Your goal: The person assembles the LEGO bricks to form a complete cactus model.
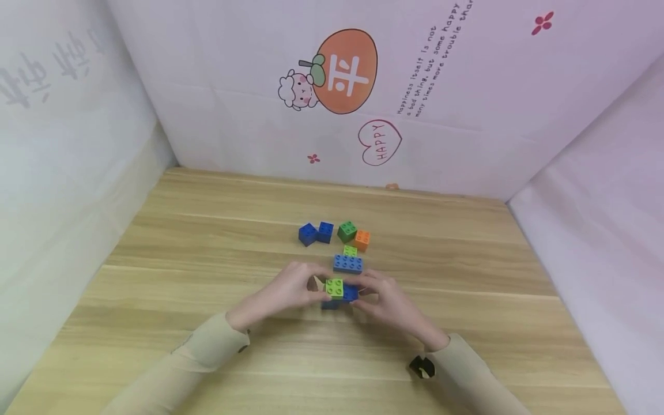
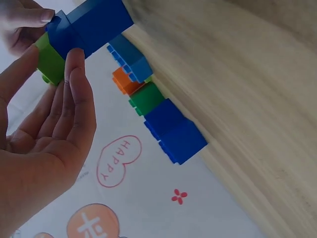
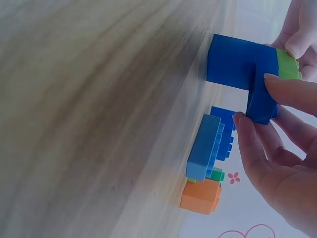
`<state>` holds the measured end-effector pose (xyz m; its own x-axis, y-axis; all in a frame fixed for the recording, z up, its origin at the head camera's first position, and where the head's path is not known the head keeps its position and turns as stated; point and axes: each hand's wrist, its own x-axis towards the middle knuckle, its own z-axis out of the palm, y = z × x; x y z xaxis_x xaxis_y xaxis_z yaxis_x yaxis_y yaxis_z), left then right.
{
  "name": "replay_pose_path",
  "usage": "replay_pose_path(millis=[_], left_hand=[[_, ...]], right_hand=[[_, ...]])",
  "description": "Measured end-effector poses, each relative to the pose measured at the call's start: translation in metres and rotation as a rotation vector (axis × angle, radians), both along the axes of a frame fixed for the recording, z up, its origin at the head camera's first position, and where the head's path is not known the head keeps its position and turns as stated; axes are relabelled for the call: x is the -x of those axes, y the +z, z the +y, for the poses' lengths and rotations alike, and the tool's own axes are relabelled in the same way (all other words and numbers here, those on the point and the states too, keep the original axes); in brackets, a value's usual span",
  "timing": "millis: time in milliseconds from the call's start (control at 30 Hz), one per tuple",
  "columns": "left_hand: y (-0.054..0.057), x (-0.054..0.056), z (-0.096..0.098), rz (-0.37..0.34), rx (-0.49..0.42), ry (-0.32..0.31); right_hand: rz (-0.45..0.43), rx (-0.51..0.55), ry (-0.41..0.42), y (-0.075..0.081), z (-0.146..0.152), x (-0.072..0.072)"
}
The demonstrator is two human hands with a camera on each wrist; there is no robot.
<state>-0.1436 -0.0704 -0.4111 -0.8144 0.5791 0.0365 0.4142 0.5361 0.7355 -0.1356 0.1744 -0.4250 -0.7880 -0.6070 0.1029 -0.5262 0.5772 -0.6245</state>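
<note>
Between both hands stands a small stack of toy building bricks: a dark blue block [image 3: 230, 59] at the bottom, a blue brick [image 3: 261, 96] above it that juts out to one side, and a lime green brick [image 1: 334, 286] on top. My left hand [image 1: 297, 286] holds the lime green brick between thumb and fingers, with a fingertip against the blue part in the left wrist view. From the other side, my right hand [image 1: 386, 297] pinches the jutting end of the blue brick.
Just beyond the stack lies a lighter blue long brick [image 1: 348, 264], with a second lime green brick [image 1: 350, 251] behind it. Farther back are an orange brick [image 1: 362, 240], a green brick [image 1: 347, 231] and two dark blue bricks [image 1: 325, 231]. White printed cloth [image 1: 233, 115] encloses the wooden table [image 1: 207, 230].
</note>
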Motion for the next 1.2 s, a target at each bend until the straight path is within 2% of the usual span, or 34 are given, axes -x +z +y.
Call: replay_pose_path(millis=[167, 367, 567, 1200], left_hand=[[-0.005, 0.003, -0.004, -0.056, -0.055, -0.001], [-0.006, 0.0, -0.006, -0.097, -0.079, 0.016], [-0.007, -0.002, -0.005, -0.092, -0.082, 0.026], [-0.016, 0.0, -0.009, -0.06, -0.099, 0.002]], right_hand=[[-0.007, -0.006, -0.002, 0.001, 0.0, -0.001], [-0.014, -0.011, -0.001, 0.002, 0.0, -0.001], [-0.027, -0.008, -0.011, 0.002, 0.001, -0.001], [-0.038, 0.004, -0.007, 0.001, 0.002, -0.002]])
